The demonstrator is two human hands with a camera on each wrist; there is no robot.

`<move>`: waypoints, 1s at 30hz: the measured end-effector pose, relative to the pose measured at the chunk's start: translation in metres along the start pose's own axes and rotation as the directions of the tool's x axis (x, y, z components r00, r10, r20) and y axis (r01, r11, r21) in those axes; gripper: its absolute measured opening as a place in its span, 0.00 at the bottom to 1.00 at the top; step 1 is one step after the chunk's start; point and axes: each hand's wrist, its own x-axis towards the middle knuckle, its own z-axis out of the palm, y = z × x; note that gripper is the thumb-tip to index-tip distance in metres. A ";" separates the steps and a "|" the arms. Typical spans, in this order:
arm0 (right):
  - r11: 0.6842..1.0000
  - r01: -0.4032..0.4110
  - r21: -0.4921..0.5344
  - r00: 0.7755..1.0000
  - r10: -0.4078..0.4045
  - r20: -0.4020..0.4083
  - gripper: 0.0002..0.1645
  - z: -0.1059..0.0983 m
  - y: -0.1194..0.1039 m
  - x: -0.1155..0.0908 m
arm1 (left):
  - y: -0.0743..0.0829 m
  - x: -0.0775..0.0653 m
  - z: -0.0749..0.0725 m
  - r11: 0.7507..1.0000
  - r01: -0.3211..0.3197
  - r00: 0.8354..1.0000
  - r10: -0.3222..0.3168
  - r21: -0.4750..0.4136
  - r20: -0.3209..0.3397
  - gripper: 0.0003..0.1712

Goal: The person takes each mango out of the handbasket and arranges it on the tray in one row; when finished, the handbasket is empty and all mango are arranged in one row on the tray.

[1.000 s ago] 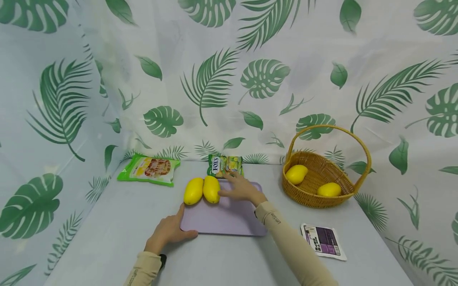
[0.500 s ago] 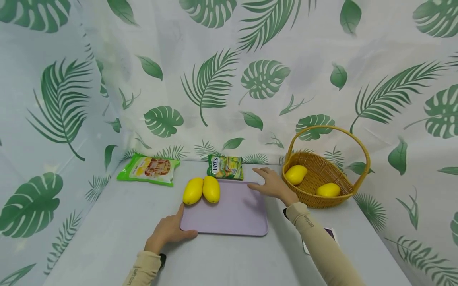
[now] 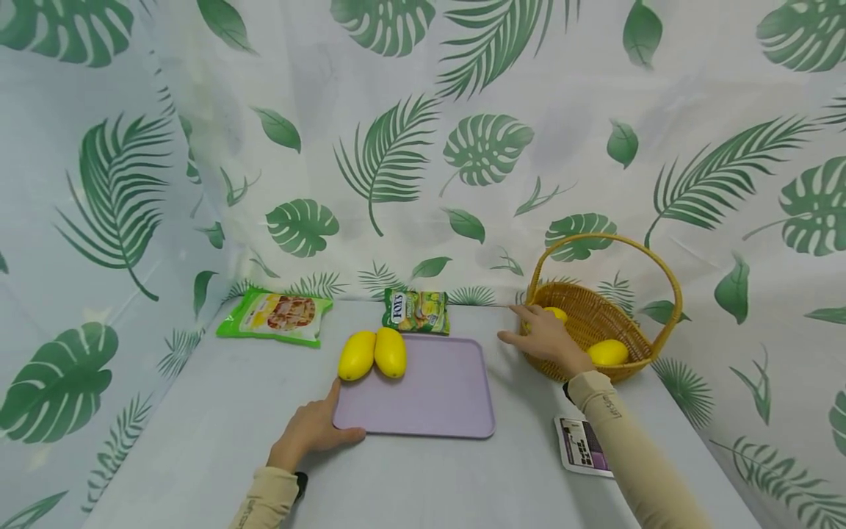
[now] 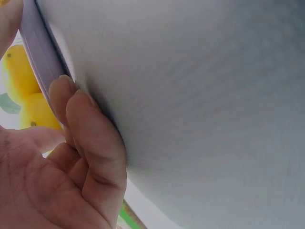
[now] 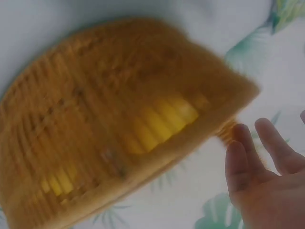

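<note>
At the near left corner of the lilac tray [image 3: 423, 404], my left hand [image 3: 313, 427] grips the rim, thumb along the front edge and a finger along the left side. In the left wrist view, curled fingers [image 4: 95, 138] meet the tray's edge. Two yellow mangoes [image 3: 357, 355] lie side by side at the tray's far left. My right hand [image 3: 547, 338] is spread at the left rim of the wicker basket [image 3: 595, 312], partly covering one mango [image 3: 559, 314] inside; another mango [image 3: 608, 353] lies to its right. In the right wrist view the fingers hold nothing.
A green food packet [image 3: 277, 316] lies at the back left, and a FOX'S candy bag [image 3: 416, 311] behind the tray. A white and purple packet [image 3: 581, 444] sits at the right, partly under the right forearm. A leaf-patterned curtain [image 3: 423, 147] closes off the back.
My right hand has moved right, from beside the mangoes on the tray across to the basket, carrying nothing. The left hand and the tray have stayed put.
</note>
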 end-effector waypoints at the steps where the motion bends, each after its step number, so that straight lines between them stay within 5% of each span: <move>1: 1.000 -0.014 -0.001 1.000 0.014 0.007 0.49 -0.002 0.004 -0.001 | 0.000 0.000 0.000 1.000 0.002 1.000 -0.002 0.000 0.000 0.68; 14: 0.986 -0.164 -0.016 0.975 0.164 0.152 0.52 -0.028 0.051 0.001 | -0.003 0.005 0.000 1.000 0.025 1.000 -0.025 0.005 -0.003 0.69; 30: 0.980 -0.176 -0.091 0.943 0.194 0.270 0.53 -0.029 0.072 0.023 | -0.006 0.005 0.001 1.000 0.020 1.000 -0.020 -0.020 0.003 0.69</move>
